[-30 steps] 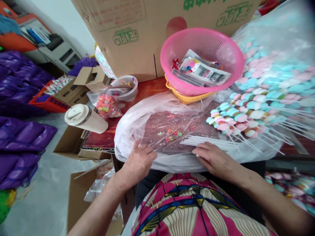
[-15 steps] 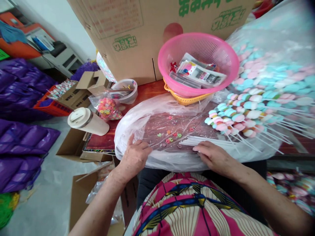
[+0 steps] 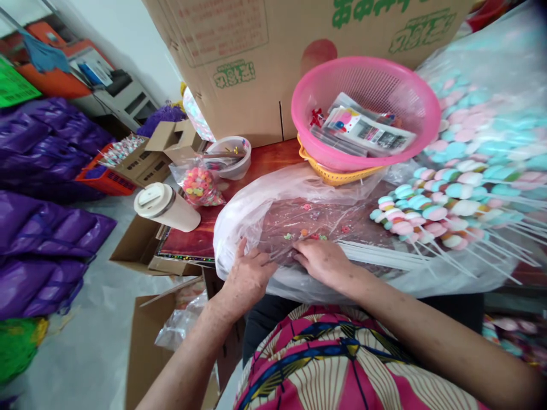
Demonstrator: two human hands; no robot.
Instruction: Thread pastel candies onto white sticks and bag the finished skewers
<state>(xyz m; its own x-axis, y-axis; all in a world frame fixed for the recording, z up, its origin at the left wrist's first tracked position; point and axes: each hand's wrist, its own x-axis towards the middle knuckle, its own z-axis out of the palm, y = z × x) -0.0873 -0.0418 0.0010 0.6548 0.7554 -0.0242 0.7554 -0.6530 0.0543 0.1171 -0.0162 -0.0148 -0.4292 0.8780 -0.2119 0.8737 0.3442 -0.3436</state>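
The left hand (image 3: pixel 250 276) rests at the near edge of the crumpled clear plastic sheet (image 3: pixel 239 222) covering the red-brown tabletop (image 3: pixel 265 159). Its fingers are curled, with the fingertips pressed on the sheet; whether they grip anything cannot be determined. The right hand (image 3: pixel 320 262) lies palm down just beside it. Its fingers are loosely extended, tips at the small multicoloured ring-shaped candies (image 3: pixel 304 233) scattered on the sheet; any hold is hidden. A bundle of thin white sticks (image 3: pixel 384 256) lies to the right of this hand. Beyond the bundle rests a pile of pastel marshmallow skewers (image 3: pixel 427 208). Behind the sheet, a pink plastic mesh basket (image 3: pixel 397 85) sits nested on a yellow basket (image 3: pixel 333 175).
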